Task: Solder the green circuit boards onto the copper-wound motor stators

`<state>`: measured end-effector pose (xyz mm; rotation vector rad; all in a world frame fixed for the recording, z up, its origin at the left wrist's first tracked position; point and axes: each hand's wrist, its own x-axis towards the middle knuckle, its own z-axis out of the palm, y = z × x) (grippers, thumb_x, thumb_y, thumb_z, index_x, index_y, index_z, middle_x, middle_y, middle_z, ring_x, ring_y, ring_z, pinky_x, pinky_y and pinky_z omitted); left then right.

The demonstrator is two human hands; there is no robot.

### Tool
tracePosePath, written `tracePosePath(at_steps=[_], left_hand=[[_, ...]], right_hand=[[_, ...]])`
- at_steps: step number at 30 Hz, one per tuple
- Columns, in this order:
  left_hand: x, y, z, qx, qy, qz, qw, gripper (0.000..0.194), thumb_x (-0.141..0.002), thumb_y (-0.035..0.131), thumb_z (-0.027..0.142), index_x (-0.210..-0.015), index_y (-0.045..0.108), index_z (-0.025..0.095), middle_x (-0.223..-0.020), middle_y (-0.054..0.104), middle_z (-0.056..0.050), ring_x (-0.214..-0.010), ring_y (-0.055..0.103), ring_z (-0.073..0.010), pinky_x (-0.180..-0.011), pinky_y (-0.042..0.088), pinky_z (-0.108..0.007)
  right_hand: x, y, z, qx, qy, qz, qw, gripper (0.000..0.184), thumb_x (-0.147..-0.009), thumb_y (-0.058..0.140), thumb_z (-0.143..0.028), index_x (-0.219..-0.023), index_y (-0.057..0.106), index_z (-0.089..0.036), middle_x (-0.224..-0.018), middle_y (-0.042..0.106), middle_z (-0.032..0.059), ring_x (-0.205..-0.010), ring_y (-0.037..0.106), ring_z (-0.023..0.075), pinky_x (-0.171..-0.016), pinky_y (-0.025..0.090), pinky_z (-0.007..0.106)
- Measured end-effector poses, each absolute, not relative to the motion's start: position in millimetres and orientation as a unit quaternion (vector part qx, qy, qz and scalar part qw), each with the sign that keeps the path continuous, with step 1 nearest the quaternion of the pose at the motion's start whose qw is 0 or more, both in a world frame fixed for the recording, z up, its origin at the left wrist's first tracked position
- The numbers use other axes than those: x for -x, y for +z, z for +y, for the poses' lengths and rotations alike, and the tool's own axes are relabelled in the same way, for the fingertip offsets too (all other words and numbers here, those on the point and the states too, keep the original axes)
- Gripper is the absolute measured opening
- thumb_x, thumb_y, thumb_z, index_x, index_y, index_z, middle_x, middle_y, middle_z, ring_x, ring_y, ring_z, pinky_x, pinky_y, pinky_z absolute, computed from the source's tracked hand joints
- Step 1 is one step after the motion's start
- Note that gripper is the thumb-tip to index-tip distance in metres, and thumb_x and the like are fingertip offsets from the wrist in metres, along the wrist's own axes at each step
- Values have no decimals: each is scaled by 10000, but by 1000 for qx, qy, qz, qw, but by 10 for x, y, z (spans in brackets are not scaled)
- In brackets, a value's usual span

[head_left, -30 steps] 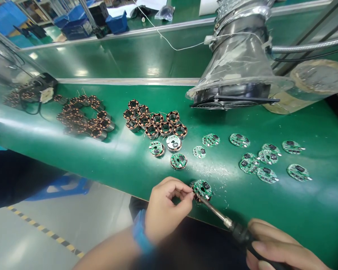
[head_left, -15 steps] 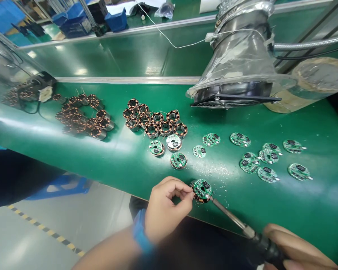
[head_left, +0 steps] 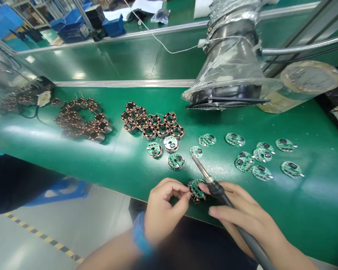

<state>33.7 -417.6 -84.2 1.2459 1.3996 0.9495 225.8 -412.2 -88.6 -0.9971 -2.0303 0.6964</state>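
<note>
My left hand (head_left: 165, 210) is pinched, thumb and forefinger touching, right beside a round green circuit board (head_left: 195, 188) that sits on a copper-wound stator at the table's near edge. What the pinch holds is too thin to make out. My right hand (head_left: 242, 217) grips a soldering iron (head_left: 214, 186) by its black handle. The iron's tip points up and away, over the table near a small loose board (head_left: 196, 151). The right fingers also reach the near board's right side.
Several copper-wound stators (head_left: 153, 123) cluster mid-table, more (head_left: 80, 120) further left. Three boards on stators (head_left: 169, 152) lie in front of them. Several loose green boards (head_left: 259, 157) lie right. A fume extractor hood (head_left: 231, 71) hangs over the green mat (head_left: 312, 210).
My right hand came in from the lower right to the board, and the iron's tip swung off the board to point up and away. My left hand stayed put.
</note>
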Motion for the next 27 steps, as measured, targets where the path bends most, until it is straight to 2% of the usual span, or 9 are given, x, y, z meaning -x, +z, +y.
tracePosePath(at_steps=[3, 5, 9, 13, 16, 20, 25, 27], left_hand=[[-344, -847, -4240, -519, 408, 579, 479, 110, -796, 555, 94, -869, 627, 135, -808, 626, -55, -725, 635, -137, -667, 542, -247], [-356, -848, -4281, -540, 421, 570, 453, 195, -782, 566, 71, -957, 622, 136, -848, 638, -61, -755, 651, -145, -704, 557, -261], [-383, -862, -4307, -624, 421, 553, 357, 350, -705, 665, 42, -1034, 648, 159, -919, 659, -69, -808, 655, -166, -756, 558, -279], [-404, -893, -4277, -660, 444, 522, 308, 316, -747, 634, 22, -1023, 675, 171, -912, 655, -74, -815, 645, -157, -722, 552, -251], [-421, -891, -4264, -667, 435, 522, 304, 304, -776, 594, 21, -1030, 687, 160, -908, 631, -94, -809, 617, -169, -697, 543, -282], [-452, -848, -4237, -653, 409, 538, 342, 256, -794, 572, 47, -979, 717, 147, -860, 591, -100, -781, 578, -184, -669, 520, -321], [-429, -833, -4129, -547, 399, 550, 488, 135, -732, 663, 62, -771, 749, 159, -812, 568, -57, -740, 590, -144, -675, 514, -270], [-382, -852, -4103, -493, 400, 556, 536, 116, -696, 699, 71, -773, 731, 151, -806, 581, -45, -752, 602, -144, -711, 524, -277]], right_hand=[[-2203, -849, -3964, 342, 258, -858, 283, 191, -829, 550, -158, -995, 560, -252, -1098, 615, 54, -1139, 513, 180, -855, 492, 324], [-2201, -842, -3951, 354, 261, -862, 252, 189, -835, 534, -127, -997, 522, -225, -1096, 596, 76, -1124, 521, 175, -847, 495, 310], [-2194, -879, -4049, 394, 247, -825, 320, 236, -822, 553, -103, -1011, 461, -209, -1116, 575, 88, -1044, 583, 135, -822, 504, 240], [-2124, -912, -4144, 439, 225, -775, 394, 223, -799, 598, -136, -917, 426, -215, -1061, 620, 59, -992, 625, 124, -801, 507, 179], [-2063, -920, -4188, 472, 231, -737, 426, 234, -795, 615, -177, -879, 402, -221, -1023, 644, 52, -942, 651, 133, -786, 513, 172], [-2020, -929, -4224, 487, 260, -708, 441, 243, -797, 609, -172, -862, 383, -232, -1047, 649, 63, -929, 658, 157, -750, 537, 202], [-1979, -924, -4227, 489, 212, -732, 425, 211, -802, 599, -167, -841, 402, -232, -1007, 667, 57, -883, 671, 156, -710, 547, 207], [-1966, -921, -4230, 496, 183, -747, 403, 184, -805, 596, -177, -850, 427, -234, -999, 669, 46, -868, 672, 151, -708, 546, 208]])
